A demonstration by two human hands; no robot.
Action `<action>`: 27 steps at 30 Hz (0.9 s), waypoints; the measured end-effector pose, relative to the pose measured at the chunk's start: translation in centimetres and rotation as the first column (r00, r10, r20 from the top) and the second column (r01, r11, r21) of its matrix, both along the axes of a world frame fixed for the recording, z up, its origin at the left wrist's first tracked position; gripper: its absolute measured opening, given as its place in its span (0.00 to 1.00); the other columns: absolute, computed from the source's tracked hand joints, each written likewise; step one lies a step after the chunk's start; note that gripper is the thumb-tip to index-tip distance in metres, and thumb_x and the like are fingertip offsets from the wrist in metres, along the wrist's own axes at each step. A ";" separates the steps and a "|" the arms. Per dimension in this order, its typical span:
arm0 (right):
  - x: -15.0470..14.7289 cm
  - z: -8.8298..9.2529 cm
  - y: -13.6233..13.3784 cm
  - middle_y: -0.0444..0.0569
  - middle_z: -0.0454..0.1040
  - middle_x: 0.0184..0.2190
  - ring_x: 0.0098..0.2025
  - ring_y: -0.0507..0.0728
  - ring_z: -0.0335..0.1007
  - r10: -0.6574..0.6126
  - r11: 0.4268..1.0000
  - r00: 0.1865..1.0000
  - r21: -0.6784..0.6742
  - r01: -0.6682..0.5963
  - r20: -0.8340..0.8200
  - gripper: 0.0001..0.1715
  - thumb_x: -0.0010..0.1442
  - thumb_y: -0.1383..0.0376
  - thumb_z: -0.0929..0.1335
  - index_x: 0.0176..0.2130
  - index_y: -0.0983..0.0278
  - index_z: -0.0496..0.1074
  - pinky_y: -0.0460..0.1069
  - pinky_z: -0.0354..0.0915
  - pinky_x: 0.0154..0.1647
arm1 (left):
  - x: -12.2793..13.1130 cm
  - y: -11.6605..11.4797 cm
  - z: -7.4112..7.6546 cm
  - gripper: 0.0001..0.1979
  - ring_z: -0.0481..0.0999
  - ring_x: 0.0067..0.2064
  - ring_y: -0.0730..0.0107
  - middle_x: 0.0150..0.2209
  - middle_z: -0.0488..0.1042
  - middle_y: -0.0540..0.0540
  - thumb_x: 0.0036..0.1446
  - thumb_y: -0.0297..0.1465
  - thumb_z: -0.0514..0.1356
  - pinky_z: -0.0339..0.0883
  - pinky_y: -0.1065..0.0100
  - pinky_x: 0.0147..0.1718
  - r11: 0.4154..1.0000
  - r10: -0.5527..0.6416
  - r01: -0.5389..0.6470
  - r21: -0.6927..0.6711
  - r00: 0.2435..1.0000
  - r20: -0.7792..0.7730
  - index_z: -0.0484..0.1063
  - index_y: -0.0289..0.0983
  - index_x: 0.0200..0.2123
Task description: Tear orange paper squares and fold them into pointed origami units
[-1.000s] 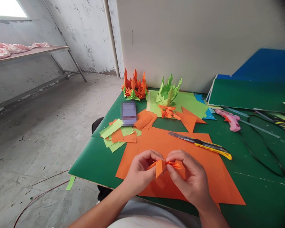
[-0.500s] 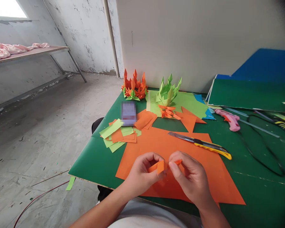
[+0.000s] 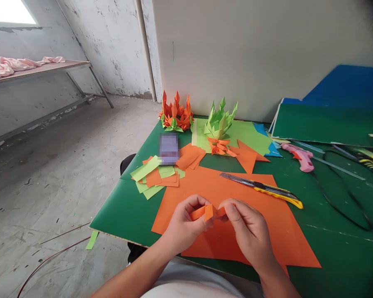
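A small folded orange paper piece [image 3: 209,212] is pinched between both hands, just above a large orange sheet [image 3: 276,231] on the green table [image 3: 127,207]. My left hand [image 3: 183,225] grips its left end with thumb and curled fingers. My right hand [image 3: 250,234] pinches its right end. A yellow utility knife [image 3: 262,189] lies on the sheet beyond my right hand.
Cut orange and light-green paper slips [image 3: 157,174] lie at left. An orange folded crown [image 3: 175,112], a green folded crown [image 3: 220,120] and a small orange fold [image 3: 220,146] stand at the back. A pink glue gun [image 3: 301,156], a black cable [image 3: 345,194] and boards [image 3: 329,122] are at right.
The hands have closed in on the orange piece and pressed its flaps together, so it looks more compact. Both hands shifted slightly up.
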State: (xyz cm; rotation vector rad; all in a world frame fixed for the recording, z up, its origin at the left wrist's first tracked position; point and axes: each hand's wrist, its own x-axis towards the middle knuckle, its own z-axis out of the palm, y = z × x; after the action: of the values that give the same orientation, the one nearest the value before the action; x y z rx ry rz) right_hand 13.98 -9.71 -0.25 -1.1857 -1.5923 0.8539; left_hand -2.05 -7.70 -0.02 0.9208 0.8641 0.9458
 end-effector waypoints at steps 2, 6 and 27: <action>0.1 -0.2 0.0 0.45 0.74 0.29 0.31 0.53 0.71 -0.030 0.999 0.999 0.008 0.031 -0.020 0.14 0.69 0.62 0.62 0.35 0.60 0.74 0.46 0.67 0.34 | 0.0 0.0 0.0 0.14 0.66 0.25 0.79 0.25 0.69 0.53 0.46 0.35 0.71 0.62 0.75 0.26 1.000 0.011 -0.011 0.005 1.000 -0.011 0.69 0.35 0.29; 0.5 -0.7 0.2 0.45 0.77 0.35 0.35 0.53 0.74 -0.112 0.992 0.991 0.051 0.115 -0.074 0.06 0.64 0.62 0.68 0.41 0.58 0.75 0.46 0.72 0.37 | -0.1 0.1 0.0 0.14 0.66 0.26 0.78 0.26 0.68 0.52 0.48 0.36 0.69 0.61 0.75 0.25 1.000 0.006 -0.005 0.010 1.000 -0.029 0.69 0.35 0.29; -0.1 -0.2 0.3 0.43 0.74 0.23 0.25 0.51 0.72 -0.204 0.979 0.974 0.007 0.205 -0.100 0.09 0.61 0.61 0.70 0.30 0.62 0.74 0.43 0.71 0.27 | 0.1 0.0 -1.1 0.03 0.72 0.32 0.70 0.29 0.76 0.48 0.50 0.27 0.66 0.66 0.72 0.32 0.984 0.039 -0.004 0.178 0.981 -0.193 0.74 0.35 0.30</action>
State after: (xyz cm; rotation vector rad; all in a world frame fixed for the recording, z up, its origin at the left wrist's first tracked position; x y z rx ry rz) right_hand 13.86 -9.45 -0.44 -1.2510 -1.3683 0.7516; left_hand -1.91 -7.74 -1.09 1.1741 0.9687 0.9730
